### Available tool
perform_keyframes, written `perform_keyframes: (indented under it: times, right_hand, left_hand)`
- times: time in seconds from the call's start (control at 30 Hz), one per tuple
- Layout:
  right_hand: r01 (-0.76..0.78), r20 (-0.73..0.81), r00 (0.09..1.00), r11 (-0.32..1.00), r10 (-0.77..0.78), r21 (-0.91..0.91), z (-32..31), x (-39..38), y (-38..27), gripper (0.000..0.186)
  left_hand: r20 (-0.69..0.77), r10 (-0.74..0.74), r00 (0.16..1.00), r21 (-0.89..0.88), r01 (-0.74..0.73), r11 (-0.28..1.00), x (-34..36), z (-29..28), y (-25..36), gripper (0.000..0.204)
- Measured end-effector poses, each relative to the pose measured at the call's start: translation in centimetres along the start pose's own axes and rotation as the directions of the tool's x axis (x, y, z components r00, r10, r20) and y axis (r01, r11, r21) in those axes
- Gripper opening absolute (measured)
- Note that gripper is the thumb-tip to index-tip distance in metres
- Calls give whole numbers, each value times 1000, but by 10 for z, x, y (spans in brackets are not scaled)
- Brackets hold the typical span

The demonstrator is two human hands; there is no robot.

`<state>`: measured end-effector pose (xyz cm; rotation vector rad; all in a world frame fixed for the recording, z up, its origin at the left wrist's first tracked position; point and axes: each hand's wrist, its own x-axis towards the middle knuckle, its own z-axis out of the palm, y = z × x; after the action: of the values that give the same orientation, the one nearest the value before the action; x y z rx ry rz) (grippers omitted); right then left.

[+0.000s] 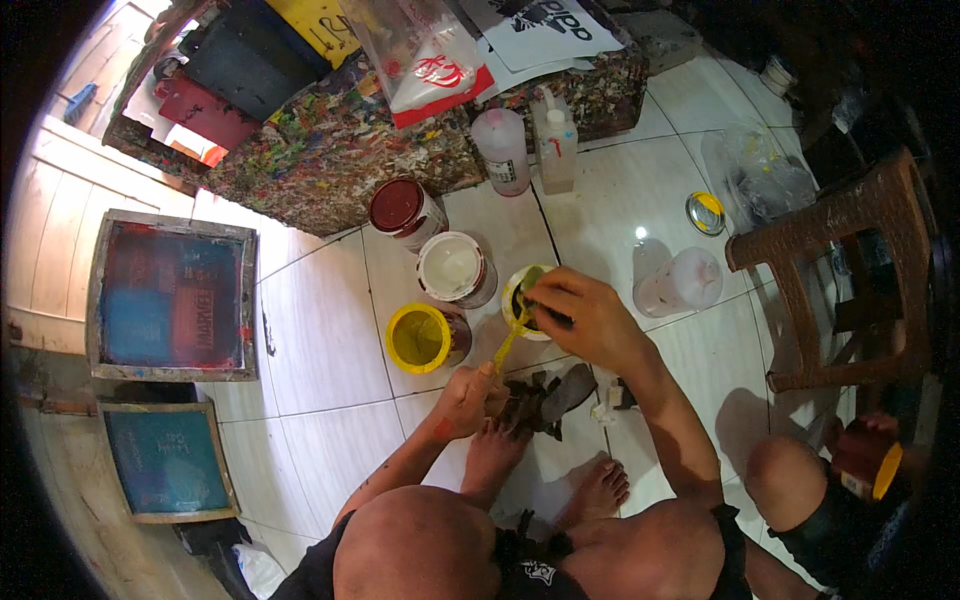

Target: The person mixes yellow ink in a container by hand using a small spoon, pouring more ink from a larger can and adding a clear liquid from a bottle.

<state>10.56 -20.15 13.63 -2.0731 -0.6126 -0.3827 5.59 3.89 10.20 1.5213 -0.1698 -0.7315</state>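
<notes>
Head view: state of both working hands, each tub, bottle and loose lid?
Left hand: closed on yellow-coated stick
Right hand: closed on greenish piece
White tub below it: open
Yellow-rimmed tub: open, yellow inside
White-rimmed tub: open, pale contents
Dark-red-topped tub: upright, open or lidded unclear
Far-right tub: tilted, held by another person
Pink-tinted bottle: upright
Pump bottle: upright
Clear bottle: apparently upright
Loose lid: on floor

The tiled floor [325, 330] carries a red-lidded tub [398, 205], a white tub [487, 285] and a yellow tub [392, 345] close together, a pot [508, 300] beside them, a pink bottle [503, 150], a pump bottle [556, 155], a lid [706, 213] and a stool [785, 243].
</notes>
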Motion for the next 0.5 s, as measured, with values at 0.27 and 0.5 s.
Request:
perform_keyframes:
  times: [0.27, 0.5]
  right_hand:
    - [-50, -19, 999, 999, 50, 6, 1, -1, 1, 25]
    - [-95, -21, 995, 995, 96, 38, -2, 5, -5, 24]
  left_hand:
    - [-8, 33, 999, 1, -33, 999, -1, 7, 15, 51]
    - [-32, 12, 999, -32, -13, 999, -1, 1, 4, 48]
